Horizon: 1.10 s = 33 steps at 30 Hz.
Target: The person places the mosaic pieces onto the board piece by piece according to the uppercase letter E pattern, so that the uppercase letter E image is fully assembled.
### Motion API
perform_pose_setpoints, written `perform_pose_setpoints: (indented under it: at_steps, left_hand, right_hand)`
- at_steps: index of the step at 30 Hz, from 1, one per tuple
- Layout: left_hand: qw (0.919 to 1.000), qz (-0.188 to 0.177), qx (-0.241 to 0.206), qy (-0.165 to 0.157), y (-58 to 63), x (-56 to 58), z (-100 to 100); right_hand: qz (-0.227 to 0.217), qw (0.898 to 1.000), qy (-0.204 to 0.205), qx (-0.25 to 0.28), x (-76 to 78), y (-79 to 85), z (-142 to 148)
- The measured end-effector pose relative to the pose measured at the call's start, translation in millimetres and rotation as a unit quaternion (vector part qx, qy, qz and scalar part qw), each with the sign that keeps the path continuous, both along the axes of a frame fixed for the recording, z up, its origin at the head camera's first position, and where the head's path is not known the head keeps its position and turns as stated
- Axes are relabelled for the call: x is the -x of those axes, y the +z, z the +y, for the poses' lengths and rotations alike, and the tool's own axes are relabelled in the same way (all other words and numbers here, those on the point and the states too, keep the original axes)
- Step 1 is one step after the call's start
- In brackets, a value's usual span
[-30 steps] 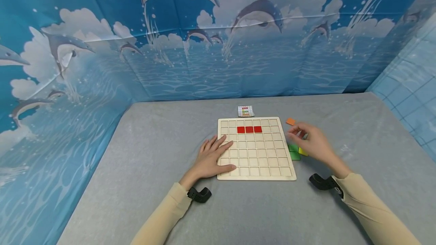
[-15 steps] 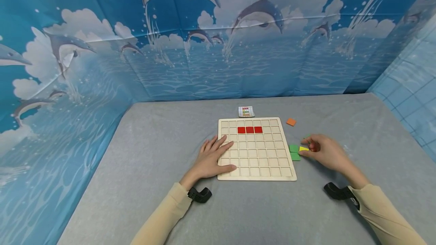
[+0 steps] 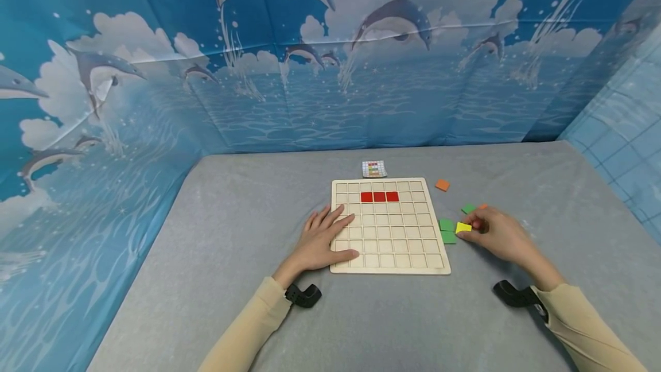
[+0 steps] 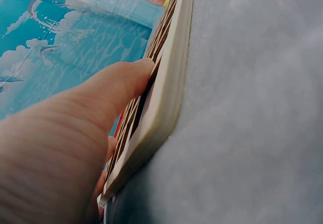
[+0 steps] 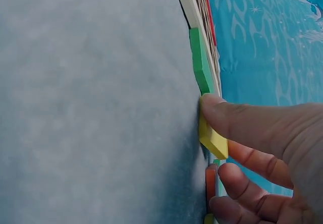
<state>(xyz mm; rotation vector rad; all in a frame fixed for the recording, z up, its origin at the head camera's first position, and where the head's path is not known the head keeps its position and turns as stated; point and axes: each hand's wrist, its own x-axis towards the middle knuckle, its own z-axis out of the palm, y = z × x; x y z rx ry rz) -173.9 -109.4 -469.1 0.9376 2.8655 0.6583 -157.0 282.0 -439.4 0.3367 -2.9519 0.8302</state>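
Note:
My left hand rests with spread fingers on the left side of a square wooden grid board. In the left wrist view its thumb presses the board's front rim. Three red tiles sit side by side in a row near the board's far edge. To the right of the board, my right hand pinches a yellow tile. The right wrist view shows the thumb on the yellow tile's face, with fingers behind it. Two green tiles lie between that tile and the board.
A small pattern card lies behind the board. One orange tile lies off the board's far right corner. Another green tile and an orange tile lie just beyond my right hand. A dolphin-print curtain hangs behind the grey table.
From the board's right edge, my right hand has moved right and slightly nearer, and it now pinches the yellow tile, which has tilted up. My left hand has stayed in place.

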Motion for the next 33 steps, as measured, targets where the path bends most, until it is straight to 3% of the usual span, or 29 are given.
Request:
perform_pose_setpoints:
  at_steps: [9,20,33]
  left_hand:
    - [1.0,0.001,0.0,0.003,-1.2,0.9,1]
    - [1.0,-0.004,-0.003,0.0,-1.3,0.5,1]
    - [1.0,-0.004,-0.002,0.001,-0.6,0.5,1]
  right_hand:
    - [0.041,0.999,0.006,0.008,-5.1,-2.5,0]
    - [0.052,0.998,0.015,0.019,-11.6,-2.4,-5]
    - [0.062,0.993,0.003,0.104,-9.3,-2.4,-17]
